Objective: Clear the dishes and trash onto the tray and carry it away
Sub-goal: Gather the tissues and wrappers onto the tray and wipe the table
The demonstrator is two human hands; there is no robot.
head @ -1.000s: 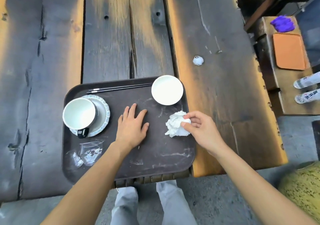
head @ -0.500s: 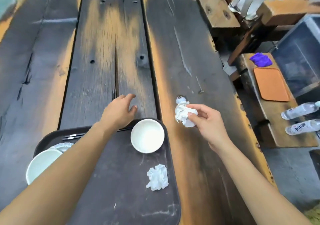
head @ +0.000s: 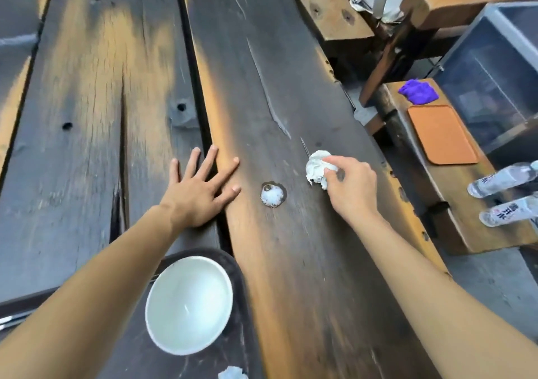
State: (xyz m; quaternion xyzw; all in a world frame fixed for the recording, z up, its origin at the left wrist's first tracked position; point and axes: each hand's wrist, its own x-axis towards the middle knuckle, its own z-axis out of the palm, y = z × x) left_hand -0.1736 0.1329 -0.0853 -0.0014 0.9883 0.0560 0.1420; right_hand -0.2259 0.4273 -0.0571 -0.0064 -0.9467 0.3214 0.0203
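A: Crumpled tissue (head: 317,168) pinched in fingertips (head: 330,163) of right hand (head: 350,186), raised just over dark wooden table (head: 276,87).

B: And left hand (head: 201,188)?

A: Flat on planks, fingers spread, grasping nothing. Between both hands, small white foamy blob (head: 272,194) on wood, apart from either.

B: Nearer edge?

A: White bowl (head: 189,304) on dark tray (head: 241,291); second tissue scrap (head: 233,373) at tray's bottom edge.
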